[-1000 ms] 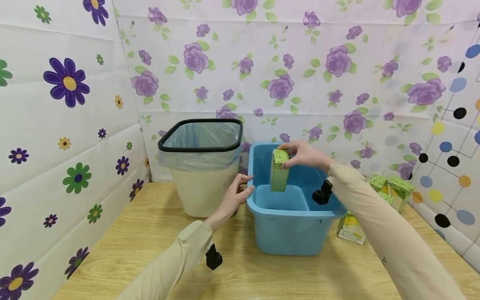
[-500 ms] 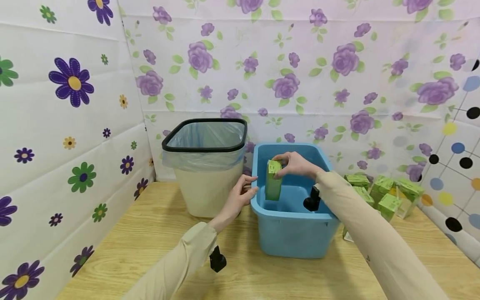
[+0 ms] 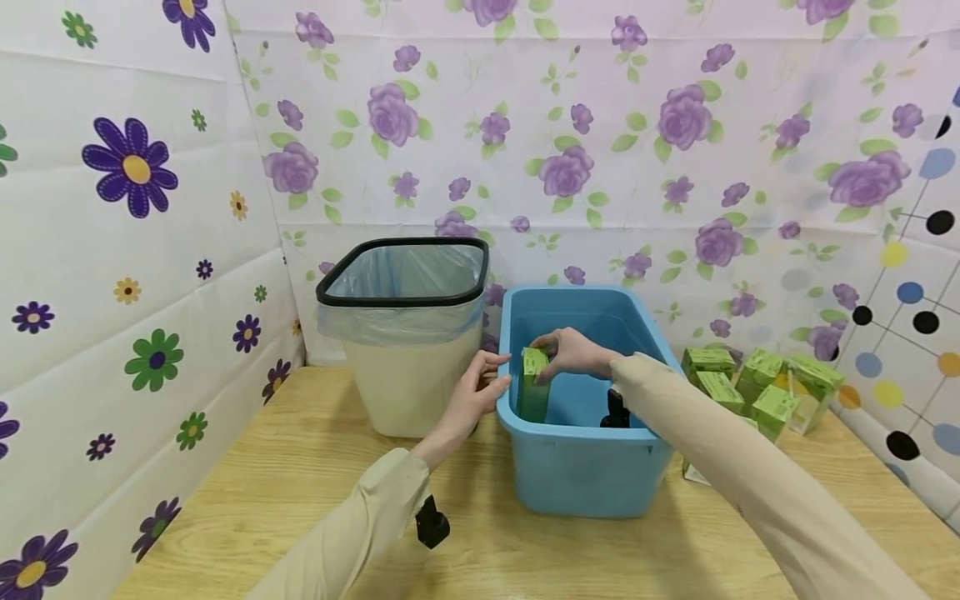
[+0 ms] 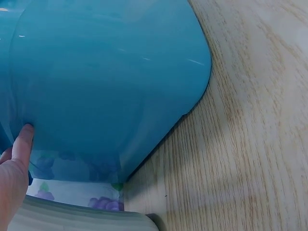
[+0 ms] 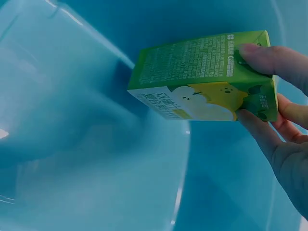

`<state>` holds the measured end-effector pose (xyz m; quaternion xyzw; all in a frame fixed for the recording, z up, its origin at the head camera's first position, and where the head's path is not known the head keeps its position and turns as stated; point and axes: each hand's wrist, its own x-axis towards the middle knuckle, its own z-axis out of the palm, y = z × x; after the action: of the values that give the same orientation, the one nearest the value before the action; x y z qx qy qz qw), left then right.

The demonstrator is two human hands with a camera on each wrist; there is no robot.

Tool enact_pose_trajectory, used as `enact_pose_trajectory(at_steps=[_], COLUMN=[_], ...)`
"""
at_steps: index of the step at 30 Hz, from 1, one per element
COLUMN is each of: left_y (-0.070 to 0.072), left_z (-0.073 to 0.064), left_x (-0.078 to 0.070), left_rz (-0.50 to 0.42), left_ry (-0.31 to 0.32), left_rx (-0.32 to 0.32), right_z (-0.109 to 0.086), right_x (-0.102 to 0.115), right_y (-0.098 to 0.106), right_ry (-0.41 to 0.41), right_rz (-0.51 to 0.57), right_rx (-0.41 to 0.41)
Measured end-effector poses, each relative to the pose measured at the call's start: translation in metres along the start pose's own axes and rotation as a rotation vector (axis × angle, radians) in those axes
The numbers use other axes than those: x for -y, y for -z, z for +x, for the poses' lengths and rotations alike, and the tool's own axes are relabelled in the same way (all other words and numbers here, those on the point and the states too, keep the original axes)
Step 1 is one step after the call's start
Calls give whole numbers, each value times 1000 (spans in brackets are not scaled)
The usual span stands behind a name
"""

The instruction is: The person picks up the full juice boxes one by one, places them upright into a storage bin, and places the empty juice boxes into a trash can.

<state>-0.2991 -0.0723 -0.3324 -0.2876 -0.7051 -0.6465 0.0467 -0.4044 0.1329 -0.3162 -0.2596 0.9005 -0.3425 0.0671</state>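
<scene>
Now the right hand pinches a smooth, box-shaped green carton between thumb and fingers, inside a glossy blue plastic tub, close to its left wall. The left hand, its fingers loosely extended, touches the tub's left rim. Just beside it, a cream bin with a black rim and a crinkled clear liner stands near the counter's back edge. More green cartons cluster towards the back right corner. Pale, streaky wood grain covers the counter; creased white sheets printed with flowers line the walls.
</scene>
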Motion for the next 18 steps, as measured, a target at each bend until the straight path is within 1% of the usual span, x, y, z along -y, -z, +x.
enact_pose_trajectory(at_steps=[4,10,12,16,18], left_y=[-1,-2,-2,-2,-2], left_z=[-1,-2,-1,-1,-1], left_x=[1,3,4,5,5], left_rz=[-11,-22,-30,-41,-38], left_ry=[-20,-10,-15,-48,-57], left_rx=[7,15,12,6,-8], right_z=[-1,-5,-5,-4,-3], right_x=[-6,-9,-8,-6,-4], right_y=[-6,-10,-10,-10,-10], right_ry=[-24,-20,-29,-64,-86], right_rz=[-16,-68,-59,-25,-10], right_rx=[22,92,101,112,119])
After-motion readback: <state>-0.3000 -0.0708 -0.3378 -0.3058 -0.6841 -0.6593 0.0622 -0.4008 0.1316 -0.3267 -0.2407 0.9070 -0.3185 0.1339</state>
